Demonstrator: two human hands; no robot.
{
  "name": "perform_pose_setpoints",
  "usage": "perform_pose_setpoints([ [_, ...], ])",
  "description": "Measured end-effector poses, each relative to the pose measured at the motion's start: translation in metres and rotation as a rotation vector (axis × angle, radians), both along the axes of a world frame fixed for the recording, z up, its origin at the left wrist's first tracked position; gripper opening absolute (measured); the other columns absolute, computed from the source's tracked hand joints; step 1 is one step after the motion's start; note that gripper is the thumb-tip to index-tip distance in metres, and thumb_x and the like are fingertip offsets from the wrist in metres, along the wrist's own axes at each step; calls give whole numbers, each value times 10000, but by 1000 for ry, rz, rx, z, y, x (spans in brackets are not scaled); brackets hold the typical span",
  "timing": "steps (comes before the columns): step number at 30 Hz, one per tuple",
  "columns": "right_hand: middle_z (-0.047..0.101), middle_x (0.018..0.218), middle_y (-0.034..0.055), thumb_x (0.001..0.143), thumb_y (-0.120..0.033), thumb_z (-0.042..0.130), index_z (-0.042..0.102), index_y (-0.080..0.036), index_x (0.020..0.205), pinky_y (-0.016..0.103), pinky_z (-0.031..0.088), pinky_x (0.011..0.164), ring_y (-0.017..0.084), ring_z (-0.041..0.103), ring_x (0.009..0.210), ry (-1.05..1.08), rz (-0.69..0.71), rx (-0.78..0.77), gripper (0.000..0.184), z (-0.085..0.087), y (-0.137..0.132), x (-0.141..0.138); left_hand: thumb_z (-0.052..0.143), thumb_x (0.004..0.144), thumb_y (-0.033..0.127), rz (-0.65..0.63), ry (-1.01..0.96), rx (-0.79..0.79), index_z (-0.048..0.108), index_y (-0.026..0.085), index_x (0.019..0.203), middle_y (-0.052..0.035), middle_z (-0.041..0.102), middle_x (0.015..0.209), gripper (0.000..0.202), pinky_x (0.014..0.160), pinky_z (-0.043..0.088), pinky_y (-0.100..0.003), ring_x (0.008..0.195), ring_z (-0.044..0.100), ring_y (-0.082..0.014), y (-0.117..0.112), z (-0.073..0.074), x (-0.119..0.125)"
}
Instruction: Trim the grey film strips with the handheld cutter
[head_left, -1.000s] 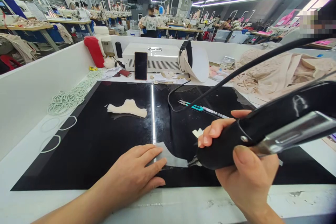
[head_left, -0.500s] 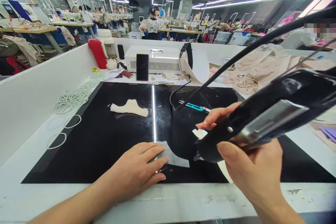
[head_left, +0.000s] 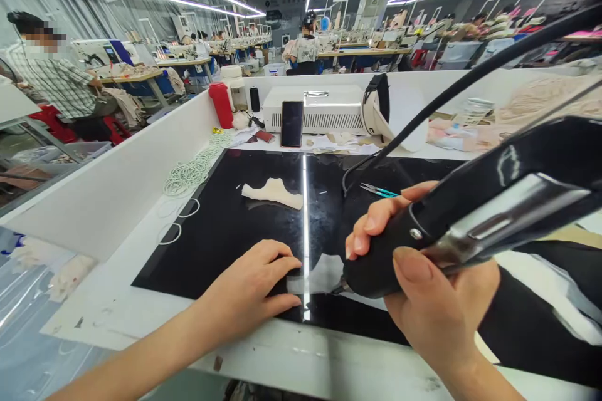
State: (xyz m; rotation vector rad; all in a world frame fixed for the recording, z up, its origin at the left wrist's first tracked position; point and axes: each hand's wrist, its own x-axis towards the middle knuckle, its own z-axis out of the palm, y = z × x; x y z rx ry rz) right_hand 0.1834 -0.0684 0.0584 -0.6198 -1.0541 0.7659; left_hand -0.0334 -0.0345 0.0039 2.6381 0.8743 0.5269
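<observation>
In my right hand [head_left: 437, 301] is a black corded hand tool [head_left: 470, 213] with a silver lever along its side, fingers and thumb wrapped round its front end. Its narrow tip [head_left: 339, 288] points down at a pale, translucent curved piece [head_left: 327, 268] on the glossy black mat [head_left: 226, 244]; whether it touches cannot be told. At the left end of that piece, my left hand [head_left: 256, 279] lies with fingers and thumb apart. A cream shaped piece [head_left: 275, 193] lies farther back. Teal-handled thread snips [head_left: 382, 191] are partly behind my right hand.
Tangled pale green cord [head_left: 188, 172] lies along the left wall. A phone [head_left: 291, 124] leans on a white vented box [head_left: 315, 109] at the back, beside a visor cap [head_left: 380, 106]. The tool's black cable [head_left: 451, 78] arches across the right. A person sits at far left.
The view has swung left, so the table appears shifted right. The tool's tip has moved left to the translucent piece. My left hand has drawn back slightly to that piece's left end.
</observation>
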Motion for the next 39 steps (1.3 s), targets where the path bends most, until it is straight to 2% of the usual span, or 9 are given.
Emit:
perform_pose_setpoints([
  [4, 681, 862, -26, 838, -394, 901, 627, -266, 1138, 306, 625, 592, 149, 668, 666, 50, 24, -14, 426, -3, 6, -16, 853, 893, 200, 42, -74, -25, 695, 198, 1161, -75, 666, 1269, 311, 1020, 577, -363, 1158, 663, -232, -4, -10, -9],
  [8, 671, 859, -19, 832, -377, 907, 638, -268, 1123, 296, 618, 575, 150, 666, 669, 72, 35, -6, 411, -5, 9, -24, 809, 921, 155, 61, -130, -53, 695, 209, 1029, -42, 675, 1240, 166, 1013, 557, -345, 1128, 662, -207, -8, -13, -5],
  [14, 653, 848, -11, 837, -366, 902, 637, -261, 1125, 303, 609, 559, 155, 651, 659, 76, 40, 9, 405, -3, 12, -27, 837, 892, 153, 81, -130, -58, 675, 209, 1184, -68, 674, 1299, 339, 1035, 554, -373, 1176, 654, -234, -12, -12, 0],
  [19, 663, 844, -24, 856, -378, 887, 609, -260, 1134, 299, 601, 552, 145, 661, 628, 51, 52, 9, 410, -2, 13, -31, 765, 955, 161, 69, -153, -62, 683, 208, 994, -49, 686, 1249, 102, 1000, 553, -378, 1124, 658, -225, -15, -13, 2],
  [24, 664, 854, -37, 859, -378, 886, 590, -268, 1090, 284, 597, 558, 131, 664, 626, 41, 69, 19, 391, -3, 12, -34, 706, 1006, 184, 40, -160, -25, 701, 199, 1018, -57, 689, 1226, 20, 978, 562, -385, 1091, 651, -222, -16, -14, 4],
  [32, 658, 850, -36, 867, -365, 869, 588, -273, 1063, 293, 584, 518, 142, 647, 616, 28, 94, 13, 355, -4, 9, -37, 575, 1089, 234, -10, -9, 184, 680, 186, 1085, -65, 723, 1207, 116, 1118, 523, -541, 1105, 691, -243, -20, -13, 2],
  [39, 623, 840, -22, 876, -388, 855, 612, -286, 1053, 316, 623, 542, 160, 637, 649, 22, 69, 7, 317, -6, 6, -34, 566, 1090, 194, -13, 29, 211, 685, 212, 1108, -37, 719, 1293, 121, 1174, 480, -541, 1189, 671, -228, -22, -20, -3],
])
